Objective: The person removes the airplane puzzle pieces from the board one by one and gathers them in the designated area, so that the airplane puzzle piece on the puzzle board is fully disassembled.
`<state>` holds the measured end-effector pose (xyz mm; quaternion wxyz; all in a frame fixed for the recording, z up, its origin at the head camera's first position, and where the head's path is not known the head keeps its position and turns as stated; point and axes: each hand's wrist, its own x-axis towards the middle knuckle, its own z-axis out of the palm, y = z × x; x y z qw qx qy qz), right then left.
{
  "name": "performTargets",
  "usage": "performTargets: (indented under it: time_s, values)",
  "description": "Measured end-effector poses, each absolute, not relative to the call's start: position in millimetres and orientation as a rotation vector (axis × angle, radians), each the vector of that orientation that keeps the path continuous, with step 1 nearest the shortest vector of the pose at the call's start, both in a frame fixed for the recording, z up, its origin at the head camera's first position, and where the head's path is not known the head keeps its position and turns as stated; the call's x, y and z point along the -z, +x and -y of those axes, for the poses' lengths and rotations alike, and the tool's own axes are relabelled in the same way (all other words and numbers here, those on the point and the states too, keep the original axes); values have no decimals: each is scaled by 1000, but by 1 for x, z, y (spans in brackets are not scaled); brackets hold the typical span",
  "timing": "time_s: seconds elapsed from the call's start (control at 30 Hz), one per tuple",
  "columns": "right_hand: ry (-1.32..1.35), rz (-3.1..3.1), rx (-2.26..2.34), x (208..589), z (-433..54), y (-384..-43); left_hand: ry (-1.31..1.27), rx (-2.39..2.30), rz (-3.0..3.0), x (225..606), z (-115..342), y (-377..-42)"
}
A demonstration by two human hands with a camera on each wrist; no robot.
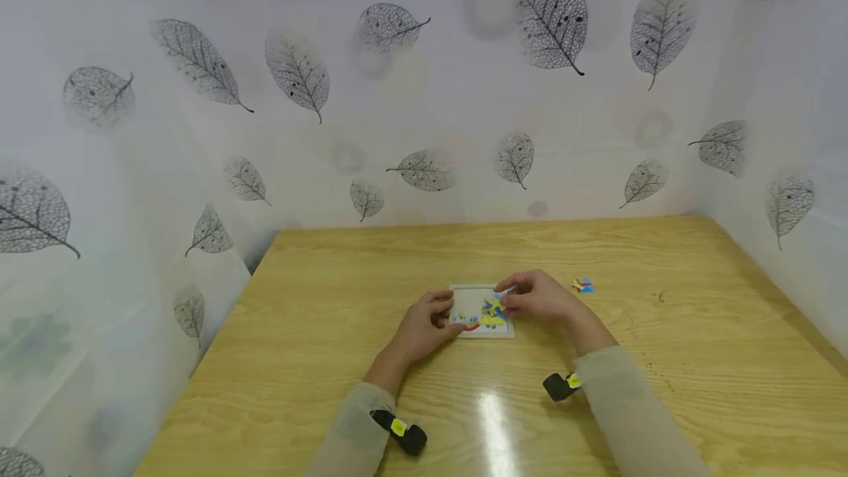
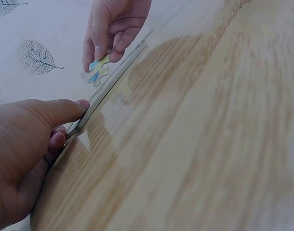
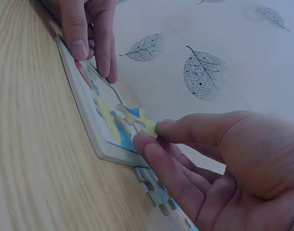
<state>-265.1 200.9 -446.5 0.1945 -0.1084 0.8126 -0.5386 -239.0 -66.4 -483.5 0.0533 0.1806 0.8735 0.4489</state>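
Placement step looks in hand: right hand (image 3: 233,161) pinches yellow-blue puzzle piece (image 3: 146,120) over right side of tray (image 3: 91,125), left hand (image 1: 420,326) grips its left edge; next move likely needs tab alignment.

The table (image 1: 318,344), across the lower half of the head view, is wood-grained, smooth and glossy at bottom centre. The sheet (image 1: 457,94) above looks smooth; cloth or plastic is unclear. At the right wrist view's centre, the puzzle piece (image 3: 147,126) resembles printed card; the tray (image 3: 115,152) looks smooth, matt.
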Motion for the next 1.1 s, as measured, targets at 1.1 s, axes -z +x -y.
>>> performTargets:
  time_s: [1.1]
  values:
    - [-236,-2179,1621,448,-271,-268,565,-1398,-2632,485,68,-238]
